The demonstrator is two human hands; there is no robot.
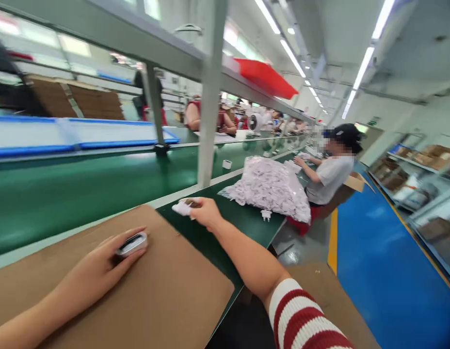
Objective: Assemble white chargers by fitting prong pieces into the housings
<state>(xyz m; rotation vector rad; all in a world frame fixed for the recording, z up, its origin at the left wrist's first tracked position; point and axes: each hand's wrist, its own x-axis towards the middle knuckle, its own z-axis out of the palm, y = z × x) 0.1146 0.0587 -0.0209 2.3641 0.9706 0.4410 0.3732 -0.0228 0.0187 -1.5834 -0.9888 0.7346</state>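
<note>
We saw a small white part (183,207) pinched in our right hand (206,212) fingertips; it looked light, rigid, best gripped by its edges. Our left hand (97,266) fingers curled around a small white casing (132,244) on the cardboard sheet (167,291). Beyond the right fingers lay a bag of white parts (270,189); a post (209,97) stood just behind.

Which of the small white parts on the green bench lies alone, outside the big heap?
The single white part at the near edge of the heap of white parts, on the green bench. It lies loose, beyond the right hand.
</note>
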